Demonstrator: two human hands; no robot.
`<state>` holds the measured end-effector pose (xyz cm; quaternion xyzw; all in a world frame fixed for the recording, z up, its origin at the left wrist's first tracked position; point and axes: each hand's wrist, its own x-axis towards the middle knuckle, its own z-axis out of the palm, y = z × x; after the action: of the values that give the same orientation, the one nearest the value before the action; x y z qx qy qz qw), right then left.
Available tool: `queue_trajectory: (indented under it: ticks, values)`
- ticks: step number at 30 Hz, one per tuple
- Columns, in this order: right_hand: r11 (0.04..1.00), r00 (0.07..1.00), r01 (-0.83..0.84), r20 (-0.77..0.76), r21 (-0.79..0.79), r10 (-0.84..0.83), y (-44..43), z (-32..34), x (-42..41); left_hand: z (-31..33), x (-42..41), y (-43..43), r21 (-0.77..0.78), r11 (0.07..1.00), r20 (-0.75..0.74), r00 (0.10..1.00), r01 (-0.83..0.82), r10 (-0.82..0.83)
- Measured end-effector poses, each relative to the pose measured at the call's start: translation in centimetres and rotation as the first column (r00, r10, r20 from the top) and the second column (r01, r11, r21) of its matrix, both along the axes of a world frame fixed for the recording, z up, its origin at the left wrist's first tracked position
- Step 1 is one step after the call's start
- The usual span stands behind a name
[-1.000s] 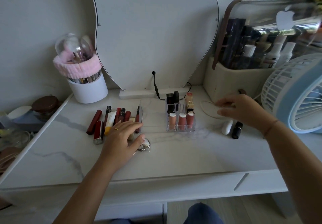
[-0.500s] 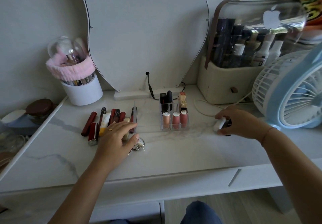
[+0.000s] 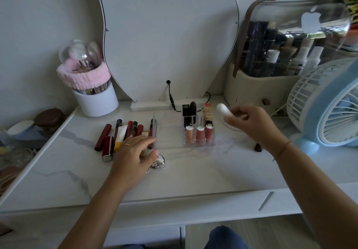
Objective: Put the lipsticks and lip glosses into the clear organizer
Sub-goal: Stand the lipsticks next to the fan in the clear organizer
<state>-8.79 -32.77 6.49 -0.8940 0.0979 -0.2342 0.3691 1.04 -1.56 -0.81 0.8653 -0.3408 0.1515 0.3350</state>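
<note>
A home dressing table: mirror (image 3: 164, 35), cosmetics case (image 3: 286, 55), brush holder (image 3: 95, 99), fan (image 3: 329, 103).

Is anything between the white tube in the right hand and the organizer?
Nothing loose. But standing lipsticks fill the organizer columns nearest the white tube in the right hand; free slots lie left of them, so probably lift over.

mirror (image 3: 166, 35), blue fan (image 3: 329, 109), white brush cup (image 3: 96, 101) on vanity (image 3: 193, 175).

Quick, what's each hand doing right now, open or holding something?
Left hand: open, fingers resting on the loose lipsticks.
Right hand: holding the white tube beside the clear organizer.
</note>
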Motion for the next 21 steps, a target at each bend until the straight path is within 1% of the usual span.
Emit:
queue_trajectory:
  ticks: [2, 5, 8, 13, 17, 21]
  values:
    - [0.994, 0.997, -0.061, 0.044, 0.090, 0.057, 1.6, 0.9, 0.9, -0.1, 0.1, 0.1, 0.006, 1.000, -0.005, 1.000, -0.001, 0.001]
    - [0.988, 0.993, -0.117, 0.043, 0.101, 0.113, 3.5, 1.5, 2.5, -0.1, 0.2, 0.1, 0.031, 0.999, -0.003, 1.000, 0.005, -0.005]
    - [0.991, 0.992, -0.122, 0.020, 0.049, 0.121, 4.6, 1.6, 3.8, -0.2, 0.2, 0.1, 0.031, 1.000, 0.003, 1.000, 0.003, -0.004]
    - [0.991, 0.993, -0.096, 0.053, -0.097, 0.101, 5.1, 1.4, 4.7, -0.1, 0.1, 0.0, 0.027, 1.000, 0.003, 1.000, -0.010, 0.010]
    - [0.986, 0.996, -0.089, 0.015, -0.143, 0.092, 4.9, 1.3, 4.9, -0.1, 0.3, 0.1, 0.037, 0.999, -0.007, 1.000, 0.001, -0.001]
    - [0.971, 0.998, -0.062, 0.002, -0.233, 0.064, 4.7, 1.0, 4.9, -0.2, 0.3, 0.1, 0.027, 1.000, 0.006, 1.000, 0.010, -0.011]
